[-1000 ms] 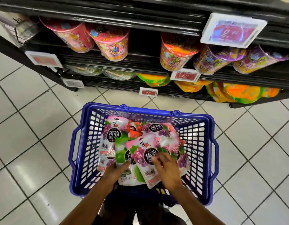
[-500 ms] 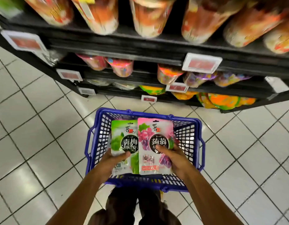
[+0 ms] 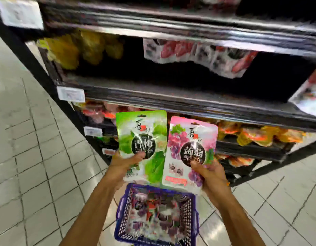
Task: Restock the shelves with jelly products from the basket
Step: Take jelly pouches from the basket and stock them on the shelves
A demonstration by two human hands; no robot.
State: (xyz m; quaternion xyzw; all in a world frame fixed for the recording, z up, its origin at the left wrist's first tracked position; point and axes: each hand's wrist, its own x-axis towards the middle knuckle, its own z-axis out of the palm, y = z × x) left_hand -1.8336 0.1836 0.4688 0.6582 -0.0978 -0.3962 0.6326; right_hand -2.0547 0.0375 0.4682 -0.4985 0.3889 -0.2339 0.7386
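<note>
Left hand (image 3: 124, 165) fingers (image 3: 138, 155) clenched on green pouch (image 3: 142, 137), right hand (image 3: 209, 173) grasping pink pouch (image 3: 189, 150). Pouches side by side at frame centre, above blue basket (image 3: 122, 206), before shelves (image 3: 171, 96).

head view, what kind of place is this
Most likely a supermarket aisle: black tiered shelves stocked with packaged snacks, price tags on the shelf edges, and a blue shopping basket of jelly pouches.
</note>
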